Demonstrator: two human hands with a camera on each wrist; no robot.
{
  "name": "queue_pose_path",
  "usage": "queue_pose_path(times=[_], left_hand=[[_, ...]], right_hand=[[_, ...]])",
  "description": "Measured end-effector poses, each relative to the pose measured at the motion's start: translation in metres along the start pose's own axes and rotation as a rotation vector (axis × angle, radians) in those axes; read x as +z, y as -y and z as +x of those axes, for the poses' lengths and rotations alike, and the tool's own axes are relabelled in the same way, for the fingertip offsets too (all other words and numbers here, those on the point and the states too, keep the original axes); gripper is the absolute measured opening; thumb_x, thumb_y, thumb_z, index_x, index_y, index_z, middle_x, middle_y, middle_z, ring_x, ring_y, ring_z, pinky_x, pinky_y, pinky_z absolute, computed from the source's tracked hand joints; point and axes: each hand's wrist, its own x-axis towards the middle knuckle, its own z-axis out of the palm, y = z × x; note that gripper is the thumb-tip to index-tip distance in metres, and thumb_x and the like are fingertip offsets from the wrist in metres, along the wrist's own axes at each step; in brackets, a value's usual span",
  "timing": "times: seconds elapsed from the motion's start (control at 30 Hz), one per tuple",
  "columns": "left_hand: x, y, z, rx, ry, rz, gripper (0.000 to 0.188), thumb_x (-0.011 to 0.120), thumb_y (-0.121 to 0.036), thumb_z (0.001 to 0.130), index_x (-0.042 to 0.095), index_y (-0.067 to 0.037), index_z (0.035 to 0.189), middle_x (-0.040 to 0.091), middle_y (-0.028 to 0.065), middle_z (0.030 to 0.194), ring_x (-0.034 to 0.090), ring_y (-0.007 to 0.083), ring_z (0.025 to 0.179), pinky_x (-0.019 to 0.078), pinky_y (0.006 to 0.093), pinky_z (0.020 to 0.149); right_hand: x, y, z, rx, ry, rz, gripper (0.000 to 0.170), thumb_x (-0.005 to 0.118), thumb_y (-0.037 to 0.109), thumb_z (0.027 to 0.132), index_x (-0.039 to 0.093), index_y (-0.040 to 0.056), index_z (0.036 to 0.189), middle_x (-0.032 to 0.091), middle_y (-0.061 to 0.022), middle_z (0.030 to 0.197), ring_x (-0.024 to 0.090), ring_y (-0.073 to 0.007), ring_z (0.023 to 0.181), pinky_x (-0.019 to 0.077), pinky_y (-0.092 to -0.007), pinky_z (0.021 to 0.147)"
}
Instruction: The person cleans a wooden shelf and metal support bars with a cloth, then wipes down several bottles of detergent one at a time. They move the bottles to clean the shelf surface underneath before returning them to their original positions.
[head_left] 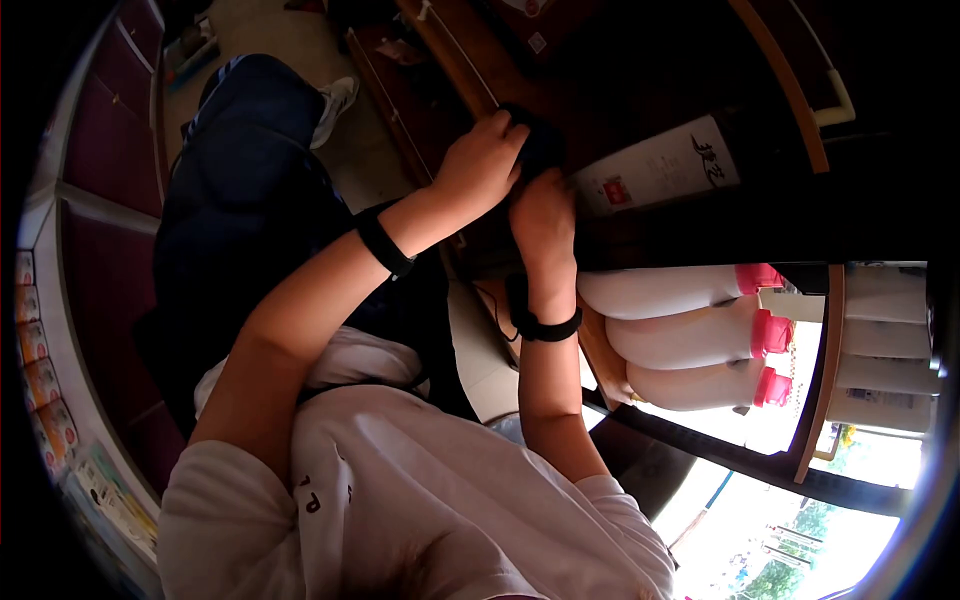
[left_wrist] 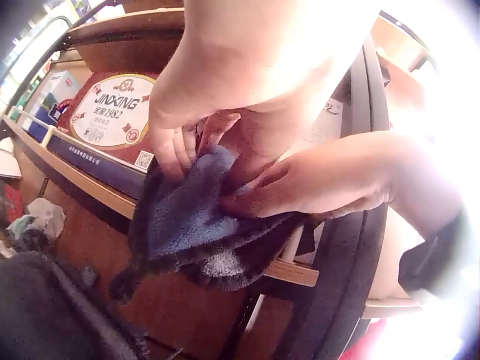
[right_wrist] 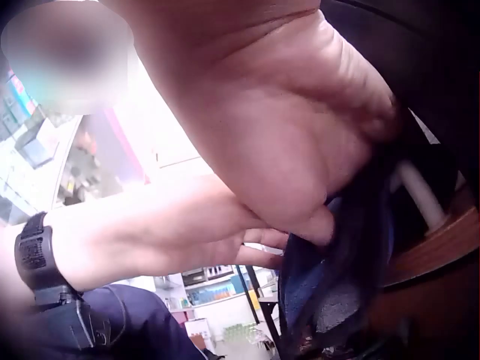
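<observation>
A dark blue fuzzy cloth [head_left: 540,143] is bunched between the two hands, beside a dark shelf unit. In the left wrist view the cloth [left_wrist: 187,217] hangs down in folds with a pale grey patch low on it. The left hand [head_left: 483,165] has its fingers curled round the cloth's upper part. From the other side, the right hand [head_left: 545,220] pinches the cloth close to the left hand. In the right wrist view the right hand [right_wrist: 277,127] covers part of the cloth [right_wrist: 349,262], and the left hand [right_wrist: 187,232] reaches in from the left.
A white printed sheet [head_left: 665,165] lies on the dark shelf near the hands. A red and white box marked JINXING [left_wrist: 112,112] stands behind a wooden rail [left_wrist: 97,180]. White containers with pink caps [head_left: 770,333] are at the right. A shoe [head_left: 335,110] shows beyond the dark trousers.
</observation>
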Motion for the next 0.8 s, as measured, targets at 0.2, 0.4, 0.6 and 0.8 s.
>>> queue_pose_path(times=[0.2,0.4,0.6,0.8], left_hand=[[-0.005,0.003,0.013,0.128,-0.004,0.087,0.040,0.074,-0.007,0.078,0.067,-0.004,0.118,0.059,0.0153,0.119,0.060,0.0350,0.113,0.0536,0.0442,0.089],[0.024,-0.002,0.045,0.337,0.224,0.104,0.025,0.071,-0.018,0.081,0.071,-0.008,0.104,0.071,0.0138,0.098,0.068,0.0345,0.102,0.0539,0.0455,0.087],[0.009,-0.012,0.060,0.348,0.484,0.069,0.025,0.068,-0.018,0.084,0.071,-0.010,0.108,0.074,0.0159,0.088,0.071,0.0369,0.085,0.0565,0.0503,0.076],[0.025,-0.024,0.059,0.372,0.602,-0.064,0.031,0.068,-0.011,0.079,0.071,-0.009,0.111,0.072,0.0177,0.087,0.070,0.0385,0.086,0.0547,0.0496,0.074]], right_hand=[[-0.071,0.016,-0.025,-0.025,-0.281,0.435,0.062,0.057,0.007,0.094,0.032,-0.0189,0.144,0.050,-0.0375,0.135,0.056,-0.0473,0.122,0.0486,-0.0460,0.102],[-0.084,0.023,-0.061,0.034,-0.264,0.596,0.058,0.057,0.008,0.098,0.035,-0.0100,0.148,0.047,-0.0337,0.143,0.053,-0.0463,0.127,0.0452,-0.0484,0.106],[-0.094,-0.002,-0.083,0.186,-0.285,0.822,0.041,0.061,0.016,0.101,0.056,-0.0007,0.138,0.062,-0.0259,0.131,0.060,-0.0418,0.122,0.0494,-0.0444,0.102],[-0.104,-0.002,-0.096,0.188,-0.392,0.947,0.023,0.061,0.005,0.099,0.065,-0.0010,0.121,0.073,-0.0173,0.112,0.072,-0.0319,0.104,0.0556,-0.0373,0.087]])
